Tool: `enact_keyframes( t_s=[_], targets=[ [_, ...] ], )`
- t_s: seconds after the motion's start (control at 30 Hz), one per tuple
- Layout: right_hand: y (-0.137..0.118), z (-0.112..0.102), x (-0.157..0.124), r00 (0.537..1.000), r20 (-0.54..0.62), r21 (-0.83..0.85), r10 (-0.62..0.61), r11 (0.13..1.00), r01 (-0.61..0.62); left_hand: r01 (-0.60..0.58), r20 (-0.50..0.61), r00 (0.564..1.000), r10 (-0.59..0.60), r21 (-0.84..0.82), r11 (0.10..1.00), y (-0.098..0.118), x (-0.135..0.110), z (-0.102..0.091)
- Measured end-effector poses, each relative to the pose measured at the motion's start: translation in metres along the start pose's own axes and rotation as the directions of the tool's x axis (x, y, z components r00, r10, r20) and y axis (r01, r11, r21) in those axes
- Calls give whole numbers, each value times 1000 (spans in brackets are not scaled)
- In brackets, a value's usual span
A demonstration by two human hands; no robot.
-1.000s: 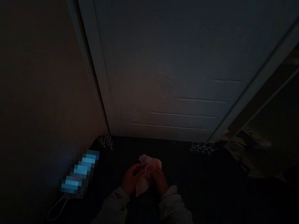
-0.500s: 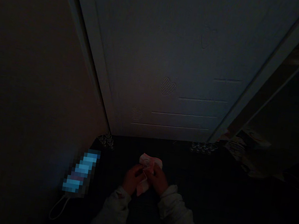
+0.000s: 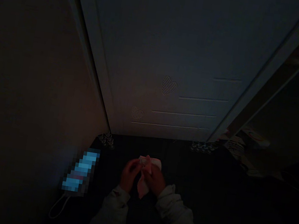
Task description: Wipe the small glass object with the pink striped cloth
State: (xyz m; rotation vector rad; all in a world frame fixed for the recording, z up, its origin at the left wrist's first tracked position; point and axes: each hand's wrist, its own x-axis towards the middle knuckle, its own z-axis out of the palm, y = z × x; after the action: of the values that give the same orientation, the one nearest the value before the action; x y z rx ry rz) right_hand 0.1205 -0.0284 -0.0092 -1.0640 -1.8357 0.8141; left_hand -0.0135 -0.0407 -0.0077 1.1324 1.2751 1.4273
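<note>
A pale pink cloth (image 3: pixel 143 188) is bunched between my hands over the dark tabletop, one end hanging down toward me. My right hand (image 3: pixel 156 181) is closed on the cloth, its thumb pressing into the folds. At the top of the cloth a small clear, shiny, round-rimmed object (image 3: pixel 143 160) shows, partly covered by it. My left hand (image 3: pixel 129 175) pinches this small object at its left side with thumb and fingers. The dim light hides its exact kind.
Several small shiny clear pieces stand in a cluster (image 3: pixel 106 140) at the back left, and another cluster (image 3: pixel 203 147) at the back right. A glowing, pixelated device (image 3: pixel 81 171) with a cord loop lies left. A white panel (image 3: pixel 159 53) with embossed hearts rises behind.
My left hand has shifted slightly left and up, and more of the clear object shows. My right hand has folded part of the cloth upward beside it.
</note>
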Motion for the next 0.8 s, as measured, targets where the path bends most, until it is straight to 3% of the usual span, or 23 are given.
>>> enact_keyframes(
  t_s=[0.1, 0.27, 0.53, 0.8],
  targets=[
    [0, 1, -1, 998, 55, -125, -43, 991, 49, 56, 71, 996, -50, -91, 994, 1, 1, -1],
    [3, 4, -3, 994, 77, -283, -80, 954, 99, 133, 71, 990, -124, -136, 982, 2, 2, -4],
    [8, 5, -3, 990, 81, -279, -111, 952, 129, 212, 138, 973, -186, -199, 957, -3, 3, -6],
    [2, 4, -5, 992, 75, -283, -98, 952, 116, 205, 62, 979, -196, -352, 913, 0, 4, -8]
  ],
)
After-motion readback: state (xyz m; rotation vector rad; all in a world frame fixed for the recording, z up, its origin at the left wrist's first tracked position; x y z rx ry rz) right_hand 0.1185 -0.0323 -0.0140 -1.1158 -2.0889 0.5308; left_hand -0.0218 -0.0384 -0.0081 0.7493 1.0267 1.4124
